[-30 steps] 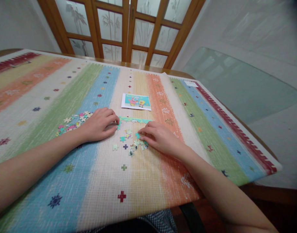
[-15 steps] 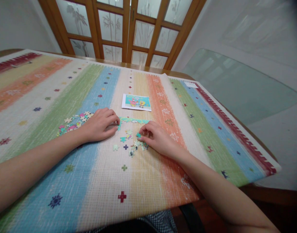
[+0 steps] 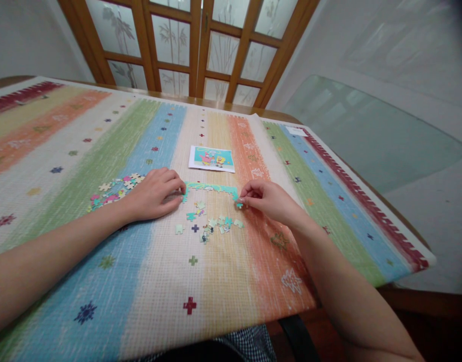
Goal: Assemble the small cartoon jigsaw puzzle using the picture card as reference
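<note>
A joined strip of teal puzzle pieces (image 3: 211, 188) lies on the striped mat (image 3: 102, 151) in front of me. My left hand (image 3: 155, 193) rests curled on the mat with its fingertips pressed against the strip's left end. My right hand (image 3: 266, 201) pinches a small teal puzzle piece (image 3: 239, 203) at the strip's right end, where the strip turns down. Several loose pieces (image 3: 210, 223) lie scattered just below the strip, between my two hands. A small printed cartoon picture (image 3: 211, 158) lies flat beyond the strip.
A heap of loose pink and pale puzzle pieces (image 3: 113, 191) sits on the green stripe left of my left hand. The mat's right edge (image 3: 366, 201) hangs over the table. A glass pane (image 3: 366, 130) lies further right. Wooden glazed doors (image 3: 193, 45) stand behind.
My right hand lifted a teal piece out of the loose scatter and carried it up and to the right, to the strip's right end. My left hand stayed put.
</note>
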A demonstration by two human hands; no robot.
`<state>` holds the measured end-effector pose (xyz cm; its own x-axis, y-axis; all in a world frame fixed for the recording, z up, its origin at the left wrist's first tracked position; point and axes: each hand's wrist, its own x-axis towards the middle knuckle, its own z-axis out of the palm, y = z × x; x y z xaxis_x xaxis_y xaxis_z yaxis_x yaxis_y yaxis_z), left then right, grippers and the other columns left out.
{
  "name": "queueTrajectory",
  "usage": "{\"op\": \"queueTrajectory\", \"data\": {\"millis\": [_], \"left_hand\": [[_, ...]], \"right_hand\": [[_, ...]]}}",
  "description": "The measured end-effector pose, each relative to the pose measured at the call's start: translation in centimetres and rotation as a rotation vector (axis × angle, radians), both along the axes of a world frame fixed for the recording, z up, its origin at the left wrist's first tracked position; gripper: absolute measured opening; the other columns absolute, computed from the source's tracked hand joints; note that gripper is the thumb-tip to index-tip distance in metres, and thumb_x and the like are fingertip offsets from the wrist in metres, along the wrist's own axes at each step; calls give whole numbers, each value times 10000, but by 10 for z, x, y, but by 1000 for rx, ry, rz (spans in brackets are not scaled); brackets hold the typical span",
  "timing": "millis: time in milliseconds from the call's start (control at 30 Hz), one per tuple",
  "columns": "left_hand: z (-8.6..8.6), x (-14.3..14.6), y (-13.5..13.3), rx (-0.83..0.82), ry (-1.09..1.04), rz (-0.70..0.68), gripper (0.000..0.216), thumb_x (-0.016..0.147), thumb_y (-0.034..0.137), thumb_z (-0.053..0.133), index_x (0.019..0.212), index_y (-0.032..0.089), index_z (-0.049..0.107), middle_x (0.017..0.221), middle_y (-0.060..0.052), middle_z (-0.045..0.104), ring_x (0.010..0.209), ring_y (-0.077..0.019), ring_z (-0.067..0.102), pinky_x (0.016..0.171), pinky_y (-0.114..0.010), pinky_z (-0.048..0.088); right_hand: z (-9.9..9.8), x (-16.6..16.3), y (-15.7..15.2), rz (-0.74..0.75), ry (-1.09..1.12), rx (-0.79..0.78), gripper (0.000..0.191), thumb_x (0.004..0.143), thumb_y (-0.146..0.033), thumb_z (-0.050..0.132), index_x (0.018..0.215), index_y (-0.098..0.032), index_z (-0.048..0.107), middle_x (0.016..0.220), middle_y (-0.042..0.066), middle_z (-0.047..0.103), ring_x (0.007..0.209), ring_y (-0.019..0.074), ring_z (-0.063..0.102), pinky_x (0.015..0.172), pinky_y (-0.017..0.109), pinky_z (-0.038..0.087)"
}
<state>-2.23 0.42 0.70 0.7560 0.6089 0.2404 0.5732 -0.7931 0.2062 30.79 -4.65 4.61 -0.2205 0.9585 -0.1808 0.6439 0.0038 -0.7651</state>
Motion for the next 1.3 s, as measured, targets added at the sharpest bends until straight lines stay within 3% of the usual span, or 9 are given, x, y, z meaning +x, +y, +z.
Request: {"op": "queueTrajectory", "data": {"millis": [367, 600, 800, 1000, 1167, 1300], "left_hand": [[1, -1, 0, -6, -6, -8, 227, 950, 369, 499, 1029, 206, 636, 1032, -86, 606, 985, -269, 537, 870, -415, 389], [0, -1, 1, 2, 0, -9, 221, 949, 366, 501, 1032, 210, 633, 1040, -89, 611, 991, -267, 539, 871, -415, 391], [0, -1, 1, 10, 1, -10, 221, 957, 369, 491, 1035, 214, 628, 1035, -85, 610, 983, -264, 539, 863, -416, 389], [-1, -1, 1, 1, 2, -14, 224, 957, 369, 494, 1040, 211, 629, 1042, -86, 607, 991, -263, 536, 878, -417, 392], [-1, -2, 2, 5, 5, -9, 223, 948, 369, 508, 1041, 211, 636, 1040, -86, 611, 993, -270, 539, 870, -412, 390], [1, 0, 1, 3, 3, -10, 219, 948, 370, 508, 1034, 212, 632, 1040, -86, 615, 995, -268, 540, 867, -411, 388]], "right_hand": [[-14, 3, 4, 29, -66, 26, 43, 846, -206, 675, 813, -188, 653, 713, 14, 702, 638, 122, 626, 580, 237, 454], [-7, 2, 1, 79, -76, -26, 31, 839, -211, 670, 824, -187, 656, 726, 17, 700, 657, 132, 624, 611, 254, 463], [-1, 3, -3, 206, -155, -98, 73, 839, -181, 638, 877, -180, 700, 738, 16, 702, 646, 133, 610, 583, 249, 433], [6, 2, -6, 291, -273, 38, 102, 846, -149, 674, 921, -176, 737, 834, 39, 698, 722, 146, 614, 670, 271, 465], [13, -7, -17, 444, -328, 102, 136, 860, -271, 764, 977, -201, 759, 993, 72, 694, 920, 200, 635, 823, 325, 483], [10, -14, -21, 444, -370, 158, 117, 862, -190, 745, 977, -211, 756, 1008, 69, 690, 953, 207, 641, 862, 338, 479]]}}
